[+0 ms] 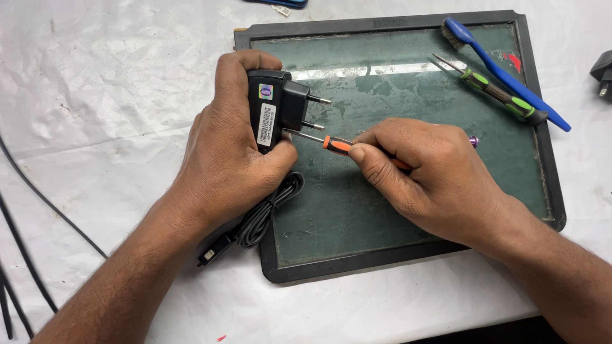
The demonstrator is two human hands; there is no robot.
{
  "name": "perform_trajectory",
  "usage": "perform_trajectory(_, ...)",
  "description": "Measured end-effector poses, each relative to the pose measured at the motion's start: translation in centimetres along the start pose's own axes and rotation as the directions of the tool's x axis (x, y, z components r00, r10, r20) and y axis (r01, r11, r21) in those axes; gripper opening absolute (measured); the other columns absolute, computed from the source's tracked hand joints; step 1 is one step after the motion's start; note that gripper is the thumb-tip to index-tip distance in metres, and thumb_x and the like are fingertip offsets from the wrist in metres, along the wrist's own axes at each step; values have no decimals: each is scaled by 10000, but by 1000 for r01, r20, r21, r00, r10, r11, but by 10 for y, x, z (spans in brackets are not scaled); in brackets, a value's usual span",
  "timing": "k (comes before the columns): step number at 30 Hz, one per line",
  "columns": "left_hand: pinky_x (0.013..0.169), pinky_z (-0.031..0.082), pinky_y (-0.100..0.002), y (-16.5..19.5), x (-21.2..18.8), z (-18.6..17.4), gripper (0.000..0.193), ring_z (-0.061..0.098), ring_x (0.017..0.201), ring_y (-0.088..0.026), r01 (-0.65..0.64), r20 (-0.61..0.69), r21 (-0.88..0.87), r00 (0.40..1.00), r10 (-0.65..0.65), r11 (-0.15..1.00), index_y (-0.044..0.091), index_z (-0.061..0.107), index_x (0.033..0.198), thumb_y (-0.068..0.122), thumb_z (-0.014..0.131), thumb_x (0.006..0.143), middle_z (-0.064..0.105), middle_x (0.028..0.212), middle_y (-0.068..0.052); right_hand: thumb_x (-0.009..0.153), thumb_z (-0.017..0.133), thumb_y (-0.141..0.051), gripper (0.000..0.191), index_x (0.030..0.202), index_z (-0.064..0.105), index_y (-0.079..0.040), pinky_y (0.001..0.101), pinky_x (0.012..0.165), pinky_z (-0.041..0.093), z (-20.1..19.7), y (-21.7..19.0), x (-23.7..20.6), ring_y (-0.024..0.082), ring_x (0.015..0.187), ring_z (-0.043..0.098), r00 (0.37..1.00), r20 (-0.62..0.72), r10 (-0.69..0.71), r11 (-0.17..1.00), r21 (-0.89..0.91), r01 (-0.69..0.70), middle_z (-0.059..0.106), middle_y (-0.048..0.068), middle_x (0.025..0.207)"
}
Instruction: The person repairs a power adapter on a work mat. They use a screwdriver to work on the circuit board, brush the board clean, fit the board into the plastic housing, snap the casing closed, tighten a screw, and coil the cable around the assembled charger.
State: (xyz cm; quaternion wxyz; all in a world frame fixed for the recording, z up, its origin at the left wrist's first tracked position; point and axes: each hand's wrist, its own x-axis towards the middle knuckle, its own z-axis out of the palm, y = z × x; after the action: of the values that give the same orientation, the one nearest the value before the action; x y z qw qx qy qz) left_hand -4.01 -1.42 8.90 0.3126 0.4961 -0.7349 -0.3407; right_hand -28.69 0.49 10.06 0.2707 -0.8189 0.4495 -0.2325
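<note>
I am looking down from the head camera at my two bare hands working over a dark green work mat (357, 216) with a black raised rim, lying on a white crumpled table cover (95, 95).

My left hand (223, 153) is closing fully around a black plug-in charger (273, 114), gripping it from the back and underside so its labelled face and two round metal prongs are pointing right, over the mat's left part. The charger's black cable (264, 213) is lying bundled just below my left wrist, half on the mat's rim, with its small connector end (207, 255) resting on the table cover.

My right hand (433, 175) is curling shut around a small orange-handled screwdriver (336, 145), thumb and forefinger pinching the handle. Its thin metal shaft is reaching left, and the tip is touching the charger's body just under the lower prong. A purple cap (473, 141) is showing behind my right knuckles; I cannot tell what it belongs to.

Further up the mat, a green-and-black screwdriver (497, 89) is lying beside a blue brush (503, 73), both slanting toward the right rim. Loose black cables (38, 197) are trailing across the cover at far left.
</note>
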Motion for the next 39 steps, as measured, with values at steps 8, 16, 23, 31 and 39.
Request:
perform_trajectory(8,677,630,-340,0,0,1,697,732,801,-150,-4,-4,9,1000,4,1000,80,297,1362,19,644,761,614,922,-68,946,713,-196,260,1078,639,15,247,497,462,0,-1,-2,82,651,617,989,-73,-127,991,39,130,660,47,799)
perform_trajectory(16,703,619,-366,3,0,-1,692,737,816,-161,2,-13,7,1000,-2,1000,87,310,1359,22,649,760,627,933,-73,957,716,-186,162,968,701,-25,276,428,387,0,0,-1,88,519,560,999,-26,-32,999,12,32,633,24,672)
perform_trajectory(23,670,628,-352,2,0,0,694,738,791,-153,13,2,-1,1000,-13,1000,85,299,1359,26,637,755,620,907,-71,1015,647,-206,213,911,728,-38,303,428,382,2,1,1,120,485,535,1000,14,27,1000,6,-27,615,22,623)
perform_trajectory(31,686,610,-360,2,0,-1,694,732,789,-160,-6,-9,18,1000,6,1000,83,306,1360,26,647,758,626,914,-66,908,741,-197,267,1040,652,18,253,558,530,1,-2,0,136,720,697,994,-42,-97,995,-12,97,691,89,871)
perform_trajectory(39,678,616,-353,3,0,-1,698,735,789,-152,15,2,17,1000,-15,1000,91,303,1358,34,644,752,623,904,-64,945,722,-195,175,961,695,-22,277,443,418,0,-1,0,100,539,584,1000,-19,-16,1000,23,16,655,30,693)
